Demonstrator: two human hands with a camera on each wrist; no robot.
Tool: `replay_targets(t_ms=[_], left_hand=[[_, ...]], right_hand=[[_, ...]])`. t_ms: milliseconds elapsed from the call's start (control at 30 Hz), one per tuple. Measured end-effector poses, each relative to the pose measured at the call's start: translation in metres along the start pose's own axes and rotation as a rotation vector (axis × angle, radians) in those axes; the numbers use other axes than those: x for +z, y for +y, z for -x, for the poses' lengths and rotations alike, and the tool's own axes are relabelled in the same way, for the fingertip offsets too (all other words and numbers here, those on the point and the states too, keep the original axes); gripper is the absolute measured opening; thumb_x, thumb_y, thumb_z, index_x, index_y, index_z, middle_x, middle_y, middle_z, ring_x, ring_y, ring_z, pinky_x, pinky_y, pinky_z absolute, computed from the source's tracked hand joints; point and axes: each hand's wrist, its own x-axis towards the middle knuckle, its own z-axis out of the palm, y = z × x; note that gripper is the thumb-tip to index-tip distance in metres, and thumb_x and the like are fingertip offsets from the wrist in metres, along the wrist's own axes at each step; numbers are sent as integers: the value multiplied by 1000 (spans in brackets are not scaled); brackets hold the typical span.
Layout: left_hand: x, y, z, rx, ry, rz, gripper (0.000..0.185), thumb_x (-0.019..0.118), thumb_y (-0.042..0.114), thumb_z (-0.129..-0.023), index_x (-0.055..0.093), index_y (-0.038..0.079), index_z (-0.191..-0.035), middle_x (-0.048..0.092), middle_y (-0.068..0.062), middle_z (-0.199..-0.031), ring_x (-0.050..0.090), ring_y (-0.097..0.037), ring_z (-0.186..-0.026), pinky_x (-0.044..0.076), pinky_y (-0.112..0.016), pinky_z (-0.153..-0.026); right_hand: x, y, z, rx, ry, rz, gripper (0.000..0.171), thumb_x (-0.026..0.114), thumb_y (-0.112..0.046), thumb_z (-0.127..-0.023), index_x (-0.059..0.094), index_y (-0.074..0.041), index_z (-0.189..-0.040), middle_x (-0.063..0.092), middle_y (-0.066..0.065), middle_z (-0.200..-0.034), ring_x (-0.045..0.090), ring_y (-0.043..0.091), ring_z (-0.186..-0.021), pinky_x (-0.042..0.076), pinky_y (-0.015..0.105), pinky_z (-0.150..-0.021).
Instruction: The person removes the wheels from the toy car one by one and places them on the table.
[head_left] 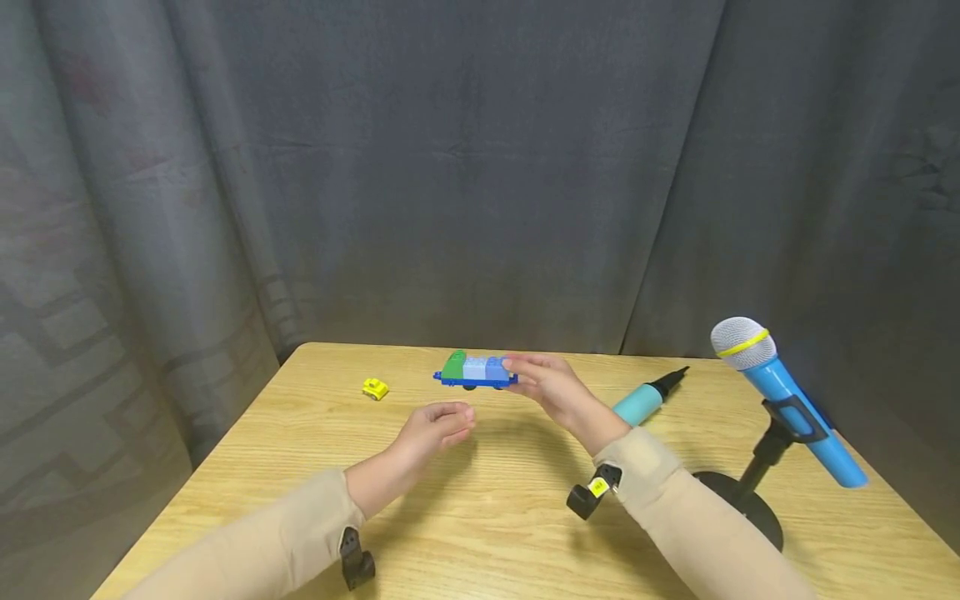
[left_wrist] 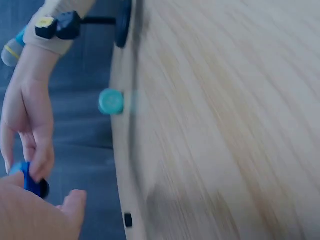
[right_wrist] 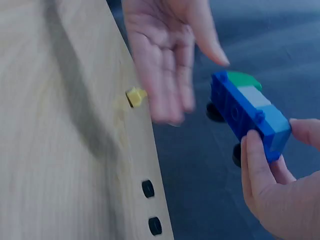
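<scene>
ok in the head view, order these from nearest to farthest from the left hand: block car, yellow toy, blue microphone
1. block car: just beyond the left hand, held up by the right hand.
2. yellow toy: on the table, to the hand's left and a little farther back.
3. blue microphone: on its stand at the far right.

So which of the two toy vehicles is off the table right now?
The blue brick car, pinched at one end by the right hand. The small yellow car sits on the table.

A curtained recording booth

You sit at a wooden table (head_left: 495, 500); behind it hangs a grey curtain (head_left: 480, 167), a stand-mounted microphone (head_left: 780, 392) on its right edge.
</scene>
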Motion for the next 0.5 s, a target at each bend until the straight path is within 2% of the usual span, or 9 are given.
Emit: replay_targets(t_ms=[100,233,367,500], left_hand=[[6,2,0,44,-21,92,44,58,17,-97,49,-10,-130,56,-26,-132,56,-35,-124,43,-40,-106],[13,6,-2,73,38,168,39,60,17,-96,52,-9,-124,63,-22,-123,62,-29,-116,44,-40,-106],[18,5,-5,48,100,228,35,61,19,-96,52,-8,-116,65,-20,-118,64,-28,-113,46,-39,-104],[21,1,-6,17,133,264,34,60,21,-97,48,-8,-112,58,-25,-127,61,-30,-118,45,-37,-104]], right_hand=[[7,3,5,2,45,-28,45,62,-10,-93,49,11,-130,65,8,-109,67,10,-91,54,27,-90],[14,11,10,1,78,-34,44,63,-10,-93,49,9,-130,60,15,-118,65,13,-97,52,30,-94],[22,18,16,8,106,1,39,66,-10,-92,54,5,-126,57,16,-123,65,17,-101,51,34,-97],[31,24,22,-18,125,83,37,70,-11,-88,59,3,-120,54,17,-126,67,21,-99,51,37,-96]])
